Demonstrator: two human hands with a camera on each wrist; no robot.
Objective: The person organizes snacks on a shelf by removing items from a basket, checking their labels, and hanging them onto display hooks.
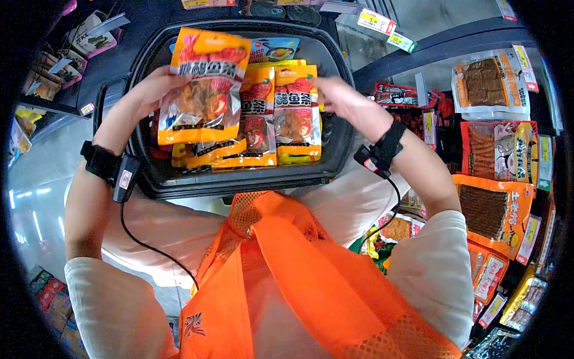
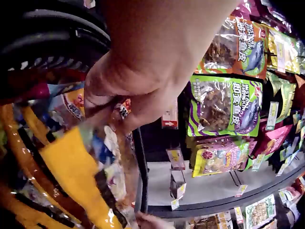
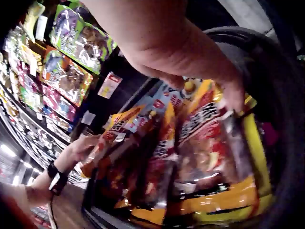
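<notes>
My left hand grips an orange snack packet by its left edge. The packet has a see-through window and is raised over a black basket. Several matching packets stand side by side in the basket below. In the head view my right hand is blurred, its fingertips at the right edge of the rightmost packet. The right wrist view shows the thumb and fingers of the right hand spread at the top of that packet. A blue packet lies behind them.
Shelves of bagged snacks stand on the right, including a brown-windowed bag and an orange bag. Price tags line the shelf edges. More packets sit on a shelf at the left. The basket stands before the person's legs.
</notes>
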